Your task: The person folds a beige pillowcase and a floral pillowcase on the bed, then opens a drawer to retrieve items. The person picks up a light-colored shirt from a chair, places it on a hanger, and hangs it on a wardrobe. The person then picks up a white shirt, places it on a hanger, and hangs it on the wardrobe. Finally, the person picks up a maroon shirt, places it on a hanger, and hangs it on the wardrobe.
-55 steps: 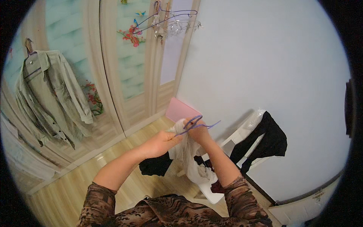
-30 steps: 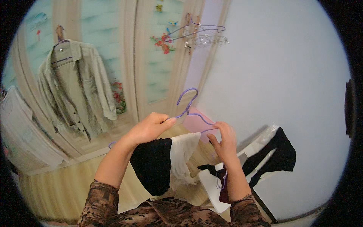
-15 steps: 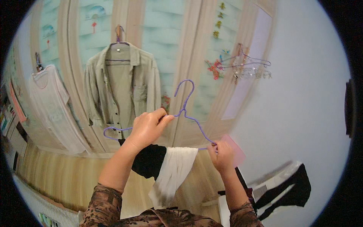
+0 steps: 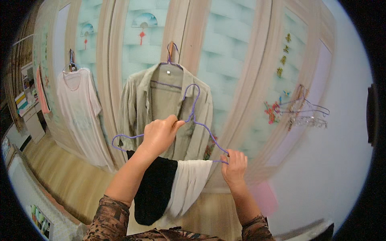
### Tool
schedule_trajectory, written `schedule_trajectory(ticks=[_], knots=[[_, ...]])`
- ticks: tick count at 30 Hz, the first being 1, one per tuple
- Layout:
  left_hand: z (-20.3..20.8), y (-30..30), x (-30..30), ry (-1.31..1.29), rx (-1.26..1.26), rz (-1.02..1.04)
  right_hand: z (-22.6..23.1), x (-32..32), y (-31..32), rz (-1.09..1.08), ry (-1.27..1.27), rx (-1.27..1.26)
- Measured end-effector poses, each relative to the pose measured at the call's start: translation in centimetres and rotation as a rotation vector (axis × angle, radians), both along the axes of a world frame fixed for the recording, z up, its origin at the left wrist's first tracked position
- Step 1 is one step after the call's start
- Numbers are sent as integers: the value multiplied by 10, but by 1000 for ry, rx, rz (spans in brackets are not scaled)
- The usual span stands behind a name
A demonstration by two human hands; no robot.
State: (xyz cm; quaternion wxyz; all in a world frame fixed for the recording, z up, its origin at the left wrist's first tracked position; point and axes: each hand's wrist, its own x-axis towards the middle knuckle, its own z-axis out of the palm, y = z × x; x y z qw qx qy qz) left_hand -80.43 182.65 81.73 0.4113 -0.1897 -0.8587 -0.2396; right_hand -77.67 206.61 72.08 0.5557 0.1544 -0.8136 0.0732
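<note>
A purple wire hanger (image 4: 208, 134) is held up in front of me, its hook pointing upward. My left hand (image 4: 160, 135) is closed on the hanger's left shoulder, close to the base of the hook. At the right end, my right hand (image 4: 234, 166) pinches the hanger's corner. Over the lower bar hang a black cloth (image 4: 155, 193) on the left and a white cloth (image 4: 189, 180) beside it, both drooping in folds. Whether they are one garment or two, I cannot tell. My left forearm covers part of the bar.
An olive-green shirt (image 4: 134, 94) hangs on the wardrobe doors (image 4: 225, 52) behind my hands. Left of it hangs a pale pink long garment (image 4: 78, 108). Empty hangers (image 4: 311, 106) hang at the right. A pink sheet-like item (image 4: 265, 199) is low beside the white wall (image 4: 321, 172).
My view has swung left, so the wardrobe and shirt appear farther right. Both hands keep their grip on the hanger. The black cloth now hangs lower and fuller.
</note>
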Motion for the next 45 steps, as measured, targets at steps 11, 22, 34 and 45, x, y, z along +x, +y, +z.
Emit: schedule_trajectory(ticks=[11,22,34,45], knots=[[57,-42,-123,-34,-50,197,75,-137,-40,-55,109,-11],[71,-166,-160,79,17,135,104,-176,-163,67,105,-34],[74,-364,-178,205,35,308,116,-241,-363,308,73,3],[71,-488,-209,328,44,487,133,-286,-484,510,21,175]])
